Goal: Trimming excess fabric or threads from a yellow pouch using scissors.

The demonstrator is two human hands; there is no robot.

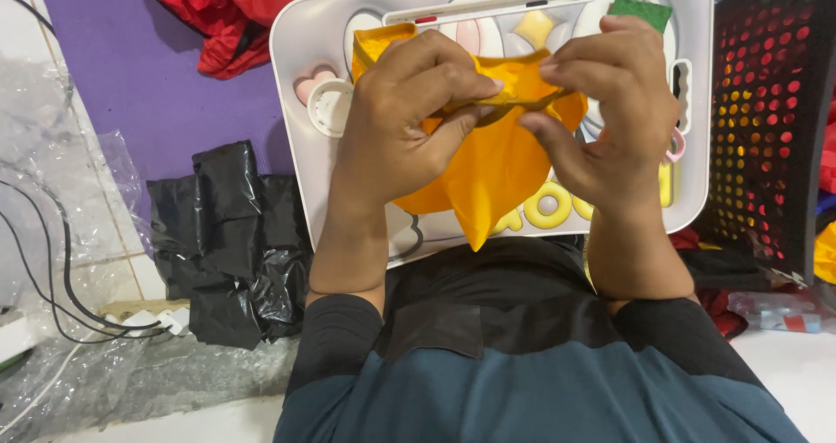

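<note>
2 hands, left hand (402, 117), right hand (610, 112), pinching yellow cloth (496, 169) between them

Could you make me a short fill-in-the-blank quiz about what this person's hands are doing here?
1. Both hands pinch a folded piece of ____ material.
2. Under the left hand and right hand lies a ____ lap tray.
3. Left of the tray sits a crumpled ____ plastic bag.
4. At the right stands a black ____ crate.

Missing words: yellow; white; black; perforated
</note>
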